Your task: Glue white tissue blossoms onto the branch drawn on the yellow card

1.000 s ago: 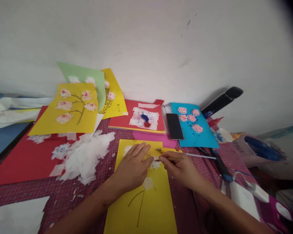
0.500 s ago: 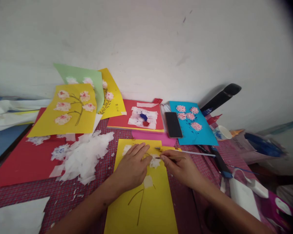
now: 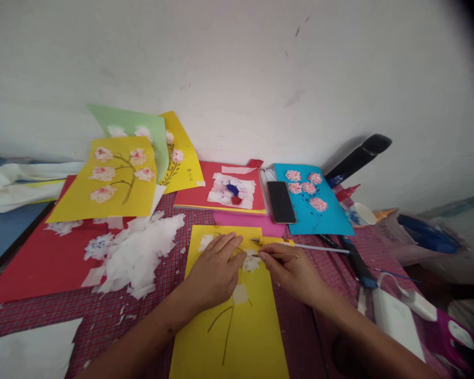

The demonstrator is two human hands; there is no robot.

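Note:
A yellow sheet [image 3: 256, 337] with a drawn brown stem lies before me. My left hand [image 3: 215, 271] rests flat on its upper part, fingers stretched out and thumb beside a white paper flower [image 3: 251, 264]. My right hand [image 3: 290, 271] pinches a thin wooden stick [image 3: 286, 256], with the tip side toward that flower; my fingers partly hide it. A small white paper patch [image 3: 240, 293] sits on the stem, and another white tuft [image 3: 206, 242] shows left of my left fingers. Just beyond my right hand lies a yellow glue gun [image 3: 274, 241] with a white glue stick in its back.
A heap of white paper pieces [image 3: 136, 263] lies on the left over red paper [image 3: 35, 268]. Finished flower pictures [image 3: 122, 205] lean at the back left. A phone [image 3: 281, 202], a blue flower picture [image 3: 334, 218] and a small cup [image 3: 360, 215] stand back right, a power strip [image 3: 398, 321] front right.
The wooden stick has shifted slightly, and its tip is less visible by the flower. Both hands stay almost in the same place.

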